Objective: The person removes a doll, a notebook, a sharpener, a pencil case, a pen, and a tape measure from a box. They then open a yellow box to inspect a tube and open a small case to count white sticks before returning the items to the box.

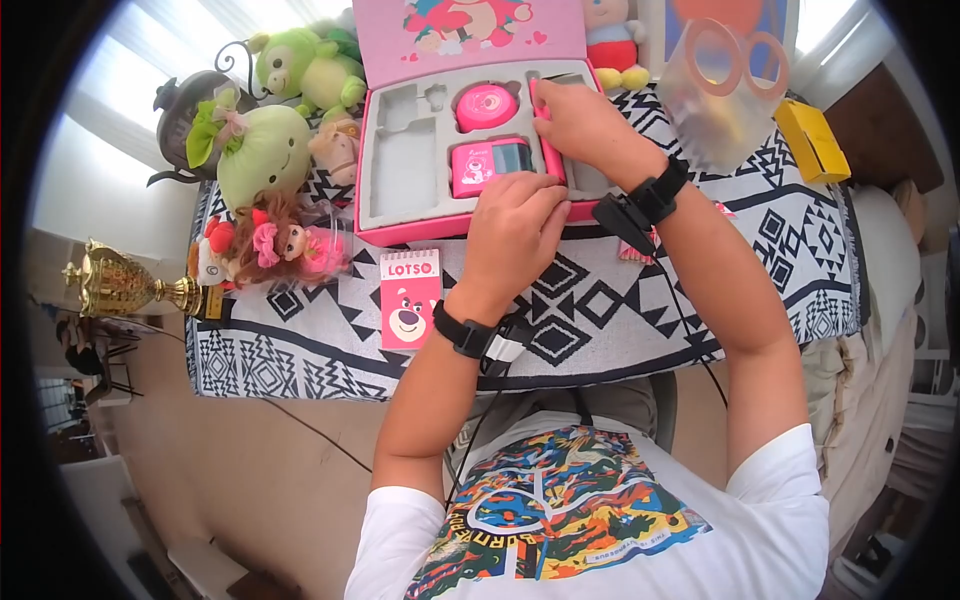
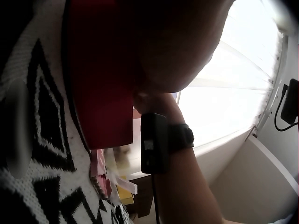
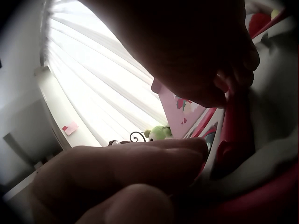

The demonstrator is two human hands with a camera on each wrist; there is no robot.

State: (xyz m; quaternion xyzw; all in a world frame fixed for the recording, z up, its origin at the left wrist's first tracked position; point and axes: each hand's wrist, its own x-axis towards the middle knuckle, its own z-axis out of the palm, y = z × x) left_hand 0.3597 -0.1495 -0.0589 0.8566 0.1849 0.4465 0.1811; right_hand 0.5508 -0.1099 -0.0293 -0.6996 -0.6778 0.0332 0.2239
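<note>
A long, narrow pink item [image 1: 549,150] stands along a slot in the grey insert [image 1: 400,170] of a pink gift box [image 1: 400,232]. My right hand [image 1: 580,125] pinches its far end, with the fingertips on it in the right wrist view. My left hand [image 1: 515,222] is at the near end, and in the right wrist view its fingers [image 3: 154,161] reach out fairly straight. Left of the item, a round pink case [image 1: 486,106] and a pink box with a bear print [image 1: 472,168] sit in their own recesses. The left wrist view is mostly dark.
The box's raised lid [image 1: 470,30] leans at the back. A red LOTSO notepad [image 1: 409,300] lies in front. Plush toys [image 1: 265,150], a doll [image 1: 295,245] and a gold trophy [image 1: 125,280] are left. A clear bag [image 1: 715,110] and yellow box [image 1: 812,140] stand right.
</note>
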